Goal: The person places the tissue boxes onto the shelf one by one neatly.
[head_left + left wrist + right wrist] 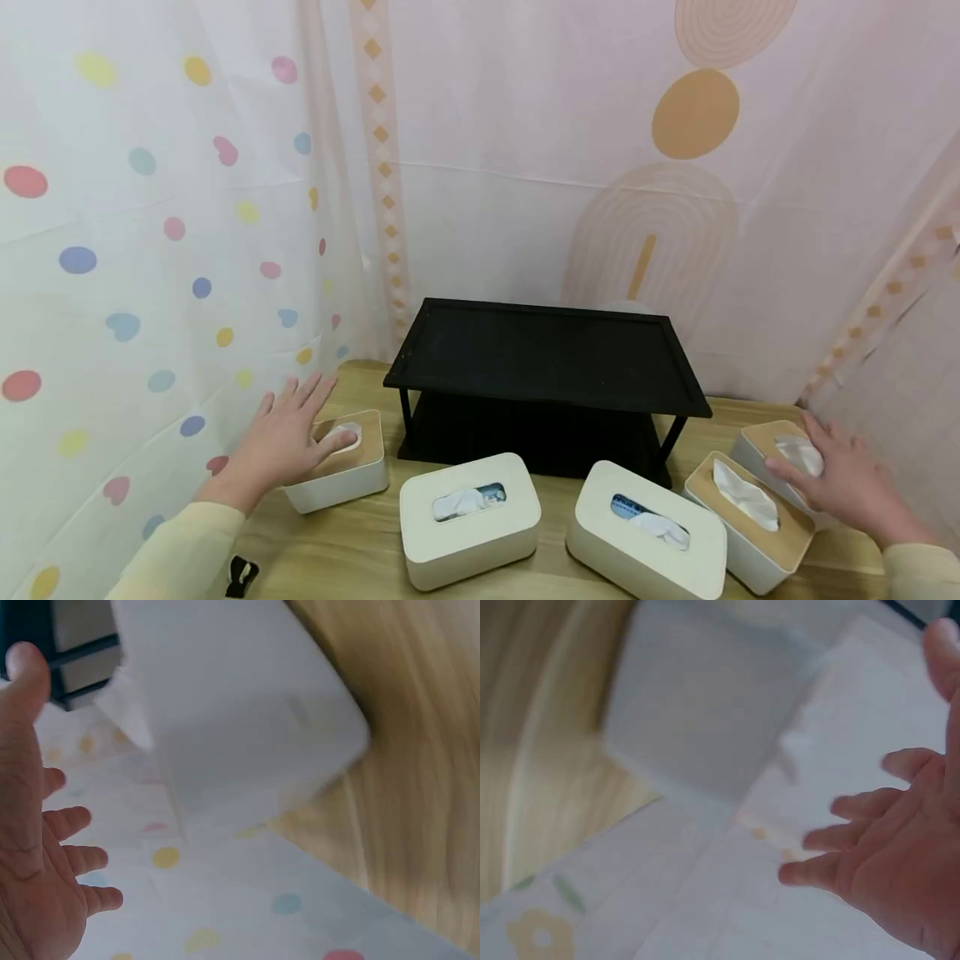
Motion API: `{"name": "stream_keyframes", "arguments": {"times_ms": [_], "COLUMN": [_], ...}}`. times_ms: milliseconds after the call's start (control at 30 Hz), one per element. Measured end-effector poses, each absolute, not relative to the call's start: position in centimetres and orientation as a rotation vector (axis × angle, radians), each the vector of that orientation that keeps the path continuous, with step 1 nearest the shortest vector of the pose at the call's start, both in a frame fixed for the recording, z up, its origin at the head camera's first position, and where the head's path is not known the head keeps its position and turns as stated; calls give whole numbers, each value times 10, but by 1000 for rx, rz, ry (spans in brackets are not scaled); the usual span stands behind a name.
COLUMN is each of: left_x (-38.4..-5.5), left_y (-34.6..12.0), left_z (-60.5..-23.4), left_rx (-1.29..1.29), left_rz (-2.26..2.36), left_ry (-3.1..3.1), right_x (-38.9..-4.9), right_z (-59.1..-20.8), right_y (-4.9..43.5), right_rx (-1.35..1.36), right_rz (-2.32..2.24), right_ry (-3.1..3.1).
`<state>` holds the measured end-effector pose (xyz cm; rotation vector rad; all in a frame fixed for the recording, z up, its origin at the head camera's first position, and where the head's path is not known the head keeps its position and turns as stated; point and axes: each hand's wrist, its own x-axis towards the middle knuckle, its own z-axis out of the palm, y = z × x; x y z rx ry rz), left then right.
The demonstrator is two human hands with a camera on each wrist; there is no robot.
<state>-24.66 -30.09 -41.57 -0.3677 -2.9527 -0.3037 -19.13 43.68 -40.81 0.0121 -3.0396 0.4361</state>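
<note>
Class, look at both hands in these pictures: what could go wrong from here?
In the head view, the left hand overlaps the leftmost box and its white tissue, so it might snag the tissue. The right hand is at the far-right box, which stands close beside another wood-topped box; moving one could knock the other.

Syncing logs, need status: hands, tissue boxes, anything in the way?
Left hand spread over leftmost wood-topped tissue box; right hand over rightmost wood-topped box. Neither gripping. Neighbouring wood-topped box close beside the rightmost; nothing visible blocking either.
</note>
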Motion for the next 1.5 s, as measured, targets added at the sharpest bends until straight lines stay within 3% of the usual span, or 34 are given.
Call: {"name": "stream_keyframes", "arguments": {"times_ms": [367,733,967,1233,1500], "left_x": [-207,-158,-139,-135,-135], "left_y": [-280,-231,-209,-190,-192], "left_z": [-429,-454,-465,-478,-489], "left_rx": [-359,-304,-70,186,42], "left_rz": [-623,-849,-1207,-1519,-1731], "left_ry": [-2613,-2551,-2807,-2870,-2864], "right_x": [-168,-142,-139,-146,-153], "right_z": [-383,-414,-432,-455,-467], "right_y": [365,235,169,143,137], "right_rx": [40,166,295,475,449], "right_rz": [758,1187,1733,1887,1962], "right_ry": [-2823,-2627,-2623,-2702,-2810]}}
